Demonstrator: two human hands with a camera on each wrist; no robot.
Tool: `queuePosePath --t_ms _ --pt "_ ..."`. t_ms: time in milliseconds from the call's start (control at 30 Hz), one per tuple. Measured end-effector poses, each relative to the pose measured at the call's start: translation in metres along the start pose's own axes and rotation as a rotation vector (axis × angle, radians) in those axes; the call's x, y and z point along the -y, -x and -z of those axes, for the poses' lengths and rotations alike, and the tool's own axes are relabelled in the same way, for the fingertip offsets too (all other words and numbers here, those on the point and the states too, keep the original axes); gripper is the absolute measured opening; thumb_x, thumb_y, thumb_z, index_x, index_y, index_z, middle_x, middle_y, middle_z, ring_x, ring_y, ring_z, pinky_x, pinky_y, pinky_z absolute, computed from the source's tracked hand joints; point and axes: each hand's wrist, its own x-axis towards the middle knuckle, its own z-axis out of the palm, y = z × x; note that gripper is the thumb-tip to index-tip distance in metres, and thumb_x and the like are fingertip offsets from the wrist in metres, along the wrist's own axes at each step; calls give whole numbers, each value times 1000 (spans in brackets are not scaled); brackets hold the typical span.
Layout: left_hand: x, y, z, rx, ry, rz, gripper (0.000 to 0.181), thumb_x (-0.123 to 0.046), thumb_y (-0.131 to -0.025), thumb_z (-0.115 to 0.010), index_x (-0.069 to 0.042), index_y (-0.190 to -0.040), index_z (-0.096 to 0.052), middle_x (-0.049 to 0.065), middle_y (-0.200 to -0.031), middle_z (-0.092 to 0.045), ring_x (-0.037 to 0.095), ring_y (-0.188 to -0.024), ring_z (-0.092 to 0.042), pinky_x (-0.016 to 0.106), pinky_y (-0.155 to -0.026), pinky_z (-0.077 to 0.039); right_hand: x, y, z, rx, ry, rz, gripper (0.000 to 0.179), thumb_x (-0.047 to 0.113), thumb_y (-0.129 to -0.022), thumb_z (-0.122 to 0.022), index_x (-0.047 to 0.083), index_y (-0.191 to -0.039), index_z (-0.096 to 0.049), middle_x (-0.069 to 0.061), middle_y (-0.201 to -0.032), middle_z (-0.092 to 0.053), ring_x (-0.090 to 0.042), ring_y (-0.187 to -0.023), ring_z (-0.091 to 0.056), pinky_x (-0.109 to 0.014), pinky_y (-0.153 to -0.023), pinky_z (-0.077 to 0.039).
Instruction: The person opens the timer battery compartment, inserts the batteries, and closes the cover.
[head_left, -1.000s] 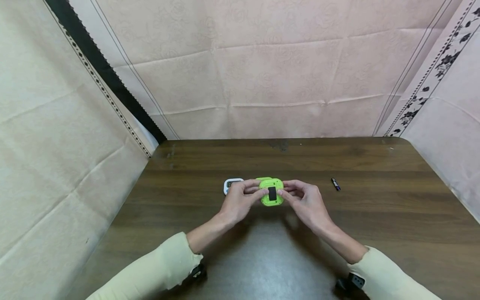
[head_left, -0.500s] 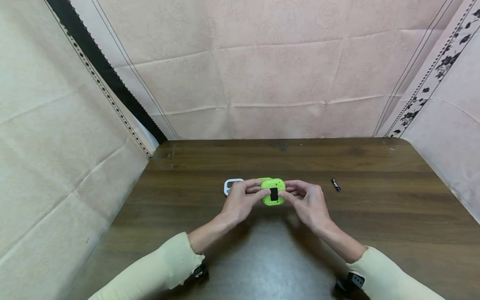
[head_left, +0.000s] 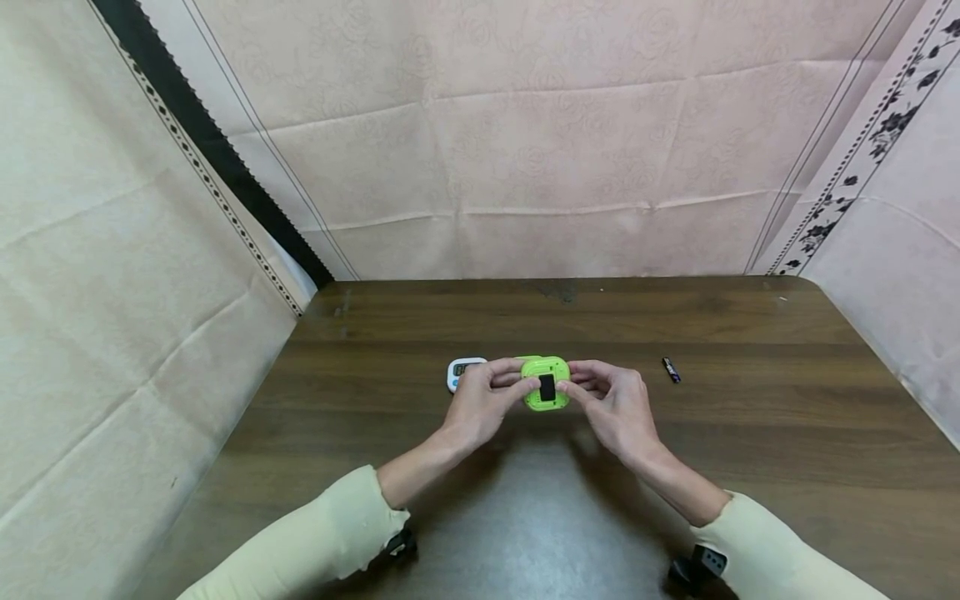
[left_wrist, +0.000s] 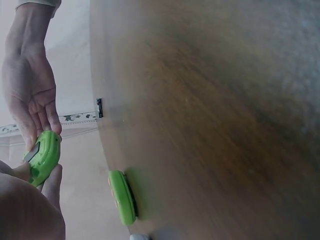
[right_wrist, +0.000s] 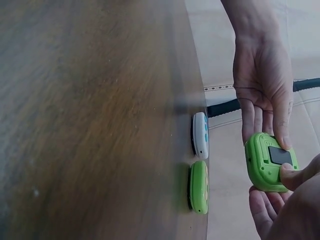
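Note:
Above the table, both my hands hold a lime-green digital timer (head_left: 546, 367) by its sides, its back facing me. A black rectangular patch (right_wrist: 280, 155) lies on that back. My left hand (head_left: 477, 405) pinches the left edge, thumb near the patch. On the opposite edge, my right hand (head_left: 619, 410) pinches with its thumb and fingers. A second green timer (right_wrist: 199, 187) sits on the table behind the held one, mostly hidden in the head view. Beside it lies a white timer (right_wrist: 200, 135) with blue buttons, partly covered by my left hand in the head view.
A small dark battery (head_left: 671, 369) lies on the wooden table (head_left: 750, 417), right of my hands. Pale patterned cloth (head_left: 555, 150) hangs behind the table's far edge and along both sides.
The held green timer and both hands have shifted very slightly to the right since a second ago. The grip looks the same, and the things on the table have not moved.

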Motion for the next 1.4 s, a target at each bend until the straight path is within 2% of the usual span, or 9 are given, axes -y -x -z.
queuePosePath --t_ms 333,467,567,733,800,1000,1067,1300,1400 --pt "2 -1 1 1 -19 -28 33 -14 -101 -75 1 -130 -72 17 -115 -78 24 -103 -78 51 -88 -64 0 -4 -1 -4 23 -29 27 10 -96 -82 0 -120 -77 -12 -103 -78 -23 -89 -72 -16 -75 -58" --pt "2 -1 2 2 -12 -9 32 -13 -101 -76 1 -130 -72 16 -114 -79 23 -102 -78 50 -87 -64 -2 -6 3 55 1 -25 28 12 -97 -81 -1 -122 -76 -12 -104 -77 -29 -92 -73 -18 -74 -59" --pt "3 -1 3 8 3 15 32 -13 -100 -76 0 -130 -72 14 -114 -79 22 -102 -78 48 -87 -65 -4 -7 7 118 -35 -30 31 14 -99 -79 -2 -125 -74 -14 -108 -77 -30 -95 -74 -24 -76 -61" --pt "4 0 4 11 32 21 32 -12 -101 -76 4 -129 -71 17 -114 -78 26 -104 -77 48 -88 -64 -5 -7 10 209 -96 -72 38 20 -103 -74 -3 -134 -69 -16 -118 -76 -25 -102 -74 -38 -87 -64" --pt "5 1 4 9 40 21 32 -10 -101 -76 5 -128 -71 18 -113 -78 27 -105 -77 49 -88 -64 -4 -8 10 220 -98 -77 39 20 -103 -75 -3 -133 -69 -16 -117 -76 -24 -102 -74 -37 -87 -64" --pt "5 2 3 13 21 -1 29 -12 -101 -76 2 -126 -73 17 -111 -79 26 -102 -78 52 -89 -64 -2 -9 6 172 -42 -55 30 13 -99 -79 -3 -123 -73 -13 -106 -77 -25 -91 -74 -23 -75 -61" --pt "4 2 2 8 -5 -15 29 -14 -101 -76 0 -126 -74 15 -111 -79 24 -101 -78 52 -88 -64 -1 -8 5 155 -25 -53 29 11 -98 -79 -3 -122 -73 -13 -105 -77 -25 -91 -74 -22 -74 -60" --pt "2 4 -1 -27 -153 -95 30 -16 -101 -76 -3 -128 -74 10 -111 -80 16 -100 -77 29 -86 -64 1 -5 2 79 31 -30 28 8 -97 -79 -3 -123 -74 -13 -105 -77 -23 -93 -73 -19 -77 -60" --pt "2 4 -2 -35 -168 -110 29 -15 -101 -76 -3 -127 -74 10 -111 -80 17 -100 -78 26 -86 -63 1 -3 1 60 36 -30 28 7 -97 -80 -2 -123 -75 -14 -106 -77 -24 -92 -73 -19 -76 -60"
